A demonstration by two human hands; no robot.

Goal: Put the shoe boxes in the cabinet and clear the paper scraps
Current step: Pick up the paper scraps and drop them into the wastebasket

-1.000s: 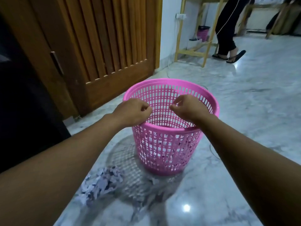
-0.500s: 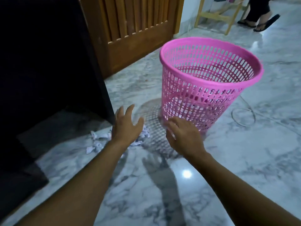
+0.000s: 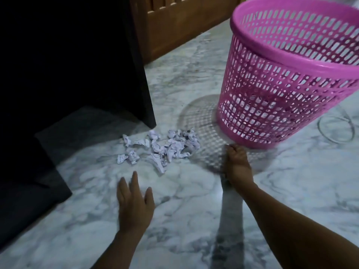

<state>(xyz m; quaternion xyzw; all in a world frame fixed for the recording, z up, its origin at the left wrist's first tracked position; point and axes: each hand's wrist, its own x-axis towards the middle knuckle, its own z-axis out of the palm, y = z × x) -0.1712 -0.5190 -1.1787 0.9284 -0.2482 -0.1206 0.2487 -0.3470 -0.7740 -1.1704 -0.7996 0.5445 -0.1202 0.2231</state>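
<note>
A pile of crumpled white paper scraps lies on the marble floor, just left of a pink mesh waste basket. More scraps show through the basket's lower wall. My left hand hovers flat with its fingers spread, a little short of the pile, holding nothing. My right hand reaches down to the floor at the basket's bottom edge, fingers curled under and hidden from me. No shoe boxes are in view.
A dark cabinet fills the left side, its corner close to the scraps. A slatted wooden door stands behind. A thin wire loop lies on the floor right of the basket.
Both hands left the basket's rim and dropped to the floor. My left hand then drew back off the scrap pile toward me, and my view tilted further down.
</note>
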